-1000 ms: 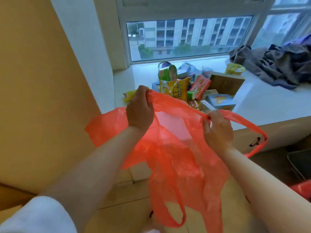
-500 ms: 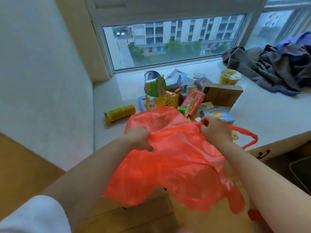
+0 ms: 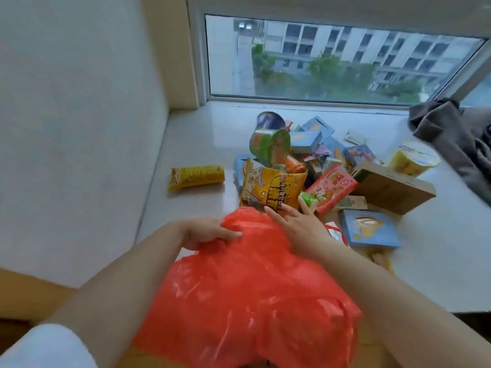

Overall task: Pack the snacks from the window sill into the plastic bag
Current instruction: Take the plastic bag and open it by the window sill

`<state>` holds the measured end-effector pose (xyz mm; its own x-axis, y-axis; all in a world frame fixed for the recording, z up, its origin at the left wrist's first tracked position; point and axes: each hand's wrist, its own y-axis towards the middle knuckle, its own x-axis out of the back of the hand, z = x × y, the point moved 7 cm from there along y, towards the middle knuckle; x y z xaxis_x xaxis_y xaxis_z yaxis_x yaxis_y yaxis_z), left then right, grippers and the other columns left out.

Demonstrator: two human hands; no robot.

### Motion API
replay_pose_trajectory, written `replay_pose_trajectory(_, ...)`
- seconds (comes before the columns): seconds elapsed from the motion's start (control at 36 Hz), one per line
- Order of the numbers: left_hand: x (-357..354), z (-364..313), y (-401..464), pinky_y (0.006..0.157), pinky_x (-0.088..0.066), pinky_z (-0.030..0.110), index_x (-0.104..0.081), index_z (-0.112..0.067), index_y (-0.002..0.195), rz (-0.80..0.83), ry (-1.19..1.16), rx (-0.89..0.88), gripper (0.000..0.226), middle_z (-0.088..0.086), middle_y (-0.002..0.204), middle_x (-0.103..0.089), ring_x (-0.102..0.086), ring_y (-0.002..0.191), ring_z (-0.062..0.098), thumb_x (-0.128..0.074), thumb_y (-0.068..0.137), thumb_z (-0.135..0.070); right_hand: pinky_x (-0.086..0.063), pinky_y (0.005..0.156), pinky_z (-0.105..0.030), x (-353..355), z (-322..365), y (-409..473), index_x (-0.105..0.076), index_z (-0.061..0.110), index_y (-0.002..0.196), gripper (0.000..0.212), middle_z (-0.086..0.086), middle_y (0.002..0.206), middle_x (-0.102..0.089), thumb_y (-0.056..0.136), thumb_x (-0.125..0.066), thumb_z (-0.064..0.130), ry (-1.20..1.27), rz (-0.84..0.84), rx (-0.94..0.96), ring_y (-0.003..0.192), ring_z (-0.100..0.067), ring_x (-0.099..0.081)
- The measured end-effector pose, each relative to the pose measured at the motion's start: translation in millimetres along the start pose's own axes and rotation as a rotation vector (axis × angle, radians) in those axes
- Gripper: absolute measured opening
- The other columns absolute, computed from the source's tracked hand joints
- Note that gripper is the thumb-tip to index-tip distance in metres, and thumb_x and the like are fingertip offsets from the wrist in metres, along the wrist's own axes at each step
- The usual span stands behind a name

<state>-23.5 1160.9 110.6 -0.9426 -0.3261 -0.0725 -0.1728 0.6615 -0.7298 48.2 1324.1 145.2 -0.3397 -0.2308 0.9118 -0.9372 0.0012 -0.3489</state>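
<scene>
A red plastic bag [image 3: 247, 288] billows over the front edge of the white window sill [image 3: 202, 144]. My left hand [image 3: 207, 232] grips the bag's upper left rim. My right hand [image 3: 295, 224] lies past the bag with fingers spread, its tips touching the yellow popcorn pouch [image 3: 273, 189] at the front of the snack pile. The pile holds a green cup noodle [image 3: 268, 144], a pink packet [image 3: 332, 187], a small green packet [image 3: 308, 201] and several blue boxes [image 3: 369, 229]. A yellow tube snack [image 3: 196, 176] lies apart on the left.
A brown cardboard box [image 3: 396, 189] and a yellow cup noodle [image 3: 414, 158] sit at the pile's right. Dark clothes [image 3: 451, 134] are heaped at the far right of the sill. The window [image 3: 332, 57] is behind, a wall [image 3: 74, 128] on the left.
The bag has come down onto the sill's front edge. My right hand has let go of its handle and reached forward to the yellow pouch. The view has moved closer.
</scene>
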Motion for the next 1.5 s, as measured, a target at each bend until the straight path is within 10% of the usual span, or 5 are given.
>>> replay_pose_trajectory(0.39,95,-8,73,0.094,-0.037,0.037,-0.049,-0.036,0.130,-0.510,1.360,-0.134,0.042,0.001,0.127,-0.047,-0.042,0.122,0.024,-0.049,0.092,-0.017,-0.032,0.040,-0.019,-49,0,-3,-0.064,0.018,0.076,0.026,0.002,0.048,-0.051,0.089,-0.044,0.008,1.093,0.998,-0.476,0.038,-0.011,-0.042)
replay_pose_trajectory(0.67,117,30,99,0.101,-0.039,0.048,-0.035,-0.029,0.140,-0.557,0.995,0.160,0.060,0.006,0.141,-0.038,-0.043,0.125,0.032,-0.052,0.084,-0.017,-0.044,0.078,-0.034,-42,-69,53,-0.056,0.016,0.110,0.022,-0.019,0.124,-0.056,0.088,-0.052,0.017,1.014,-0.283,-0.869,0.107,-0.032,-0.055)
replay_pose_trajectory(0.86,93,44,106,0.098,-0.040,0.029,-0.057,-0.009,0.121,-0.353,0.483,0.049,0.043,0.017,0.128,-0.057,-0.052,0.119,0.032,-0.038,0.085,0.003,0.000,0.119,-0.039,-57,8,93,-0.004,0.031,0.150,0.104,0.004,0.157,-0.013,0.071,-0.066,0.059,0.439,0.001,-0.146,0.145,-0.017,-0.011)
replay_pose_trajectory(1.11,49,48,103,0.033,-0.043,0.018,-0.048,-0.008,0.070,-0.075,-0.181,0.196,0.035,0.001,0.040,-0.050,-0.049,0.030,0.010,-0.024,0.090,0.009,-0.037,0.104,-0.039,-92,-5,78,-0.051,0.020,0.129,0.041,-0.006,0.135,-0.052,0.093,-0.038,0.007,1.010,0.368,-0.383,0.121,-0.024,-0.047)
replay_pose_trajectory(1.5,25,-74,59,0.118,-0.012,0.040,-0.045,-0.028,0.135,-0.550,0.756,-0.697,0.059,-0.005,0.142,-0.042,-0.028,0.136,0.013,-0.060,0.080,-0.043,-0.039,0.069,-0.030,-114,-50,60,-0.048,0.011,0.112,0.031,-0.012,0.106,-0.060,0.090,-0.044,0.032,1.100,0.291,-0.785,0.095,-0.028,-0.058)
